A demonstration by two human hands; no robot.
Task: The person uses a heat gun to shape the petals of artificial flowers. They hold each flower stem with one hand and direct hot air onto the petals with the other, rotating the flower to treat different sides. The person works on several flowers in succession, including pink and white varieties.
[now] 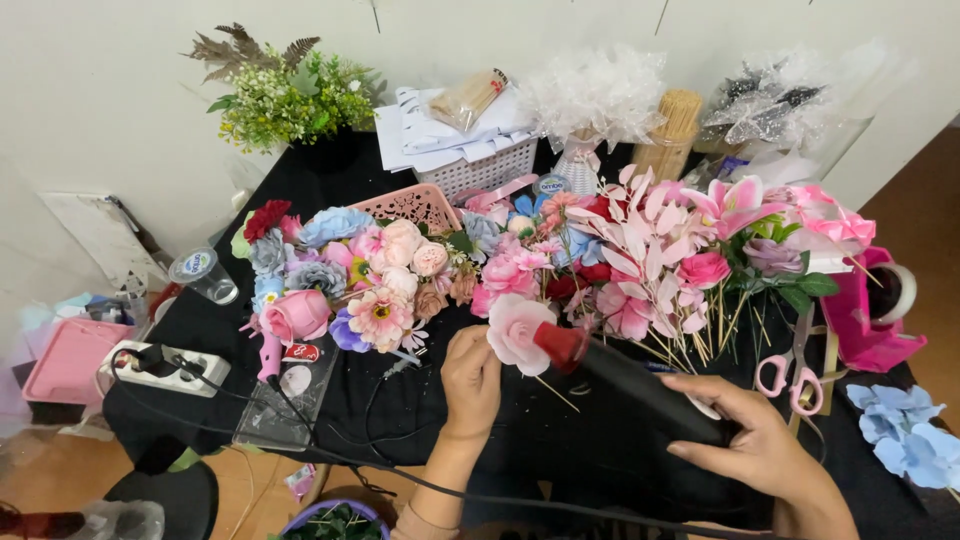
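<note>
rose (516, 332) in left hand (470, 380), just beside right hand's (755, 440) heat gun (630, 385)

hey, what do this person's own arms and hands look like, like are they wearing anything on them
Both the left hand and the right hand are bare: no gloves, and no rings or watch that I can make out. A peach-pink sleeve cuff covers the left forearm at the bottom edge. The right wrist looks uncovered where it leaves the picture.

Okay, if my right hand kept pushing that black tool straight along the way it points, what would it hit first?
The right hand aims the black tool up and left. Its red tip already sits at the pale pink flower that the left hand holds, so that flower comes first; depth is hard to judge.
</note>
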